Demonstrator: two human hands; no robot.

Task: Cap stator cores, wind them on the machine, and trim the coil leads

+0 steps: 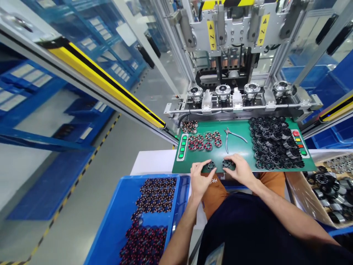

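Near the front edge of the green work plate (237, 147), my left hand (200, 178) curls thumb and forefinger round a black stator core (211, 165). To its right, my right hand (240, 170) pinches a second black stator core (226, 163) in the same way. Both cores look bare of wire and sit side by side, a short gap apart. Beyond them lies a pair of cutting pliers (233, 138) with blue-grey handles spread. Several copper-wound stators (204, 140) with red parts stand in rows at the left of the plate.
A block of stacked black cores (273, 143) fills the plate's right side. Four-button panel (182, 147) left, red-button panel (298, 141) right. Behind is a winding machine with several spindle fixtures (223, 92). A blue bin (116, 206) of wound stators stands left; a carton (300, 198) of cores, right.
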